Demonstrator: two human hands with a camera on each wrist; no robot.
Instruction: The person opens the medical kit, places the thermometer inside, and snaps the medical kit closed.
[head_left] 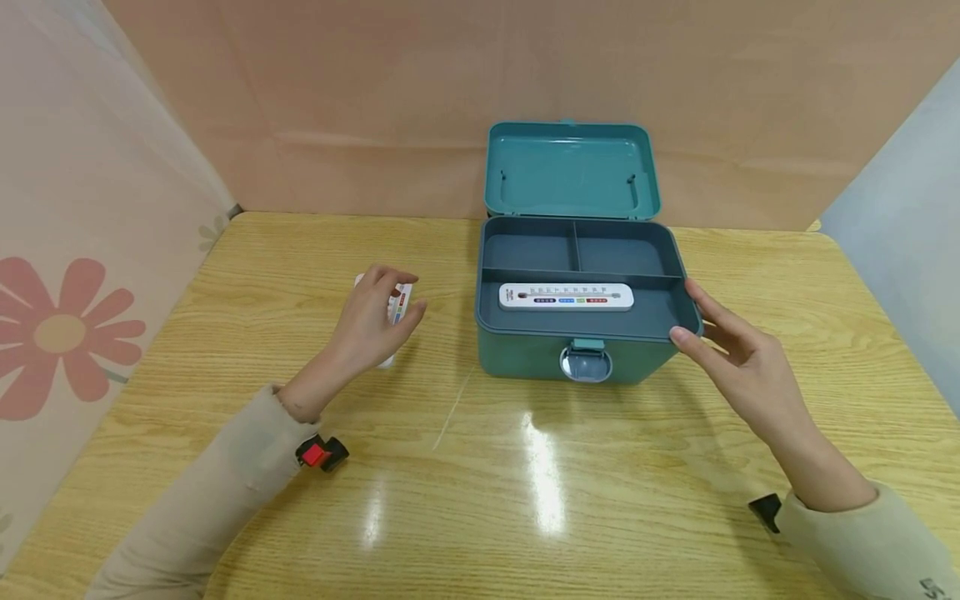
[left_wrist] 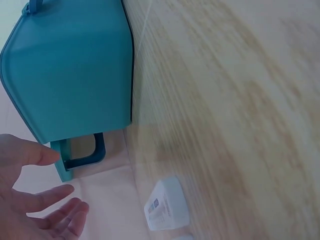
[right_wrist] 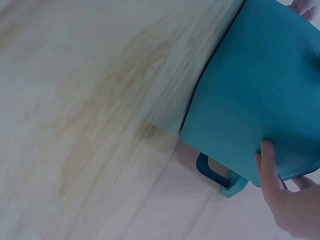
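A teal storage box stands with its lid raised behind it, showing a grey divided tray. In the tray's front compartment lies a white thermometer with a coloured scale. My right hand rests its thumb and fingers against the box's right rim and side; in the right wrist view one straight finger touches the side wall. To the left of the box, my left hand hovers over a second thermometer, partly hiding it. The left wrist view shows loosely bent fingers holding nothing.
The box stands on a wood-grain table, near its back edge. Behind it hangs a pinkish-beige cloth. A flowered panel rises on the left. In the left wrist view a white labelled object is on the table.
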